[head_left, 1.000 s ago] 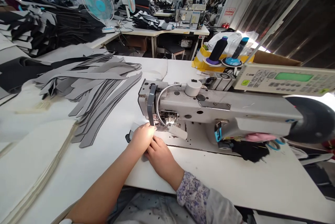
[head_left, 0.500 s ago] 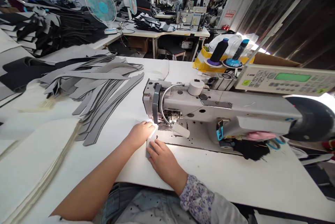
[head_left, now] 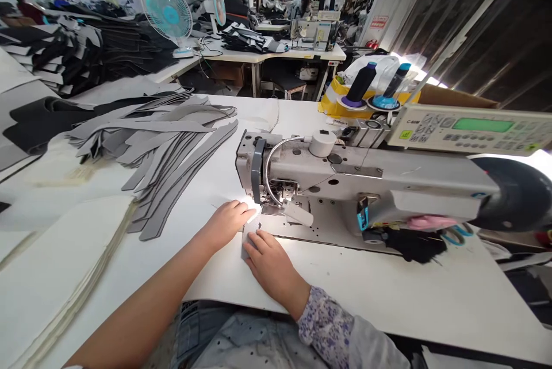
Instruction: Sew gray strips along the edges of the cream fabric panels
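My left hand (head_left: 227, 223) is just left of the sewing machine's needle area, its fingers closed on the edge of a small white piece of material (head_left: 253, 215) lit by the machine lamp. My right hand (head_left: 272, 265) lies flat at the front edge of the machine bed, fingers a little apart. Under its fingertips is a narrow grey strip (head_left: 245, 247), mostly covered by the hand. Both hands are close in front of the sewing machine (head_left: 319, 168); its needle and presser foot are hard to make out.
Grey fabric strips (head_left: 172, 185) are heaped on the left of the table, behind stacked cream sheets (head_left: 73, 265). Thread cones (head_left: 361, 86) and a control panel (head_left: 470, 127) stand behind the machine. Light-blue-handled scissors (head_left: 457, 234) and black scraps (head_left: 409, 245) lie at right.
My left hand has shifted slightly left, staying on the white piece. My right hand is nearly in the same place. The view has moved a little.
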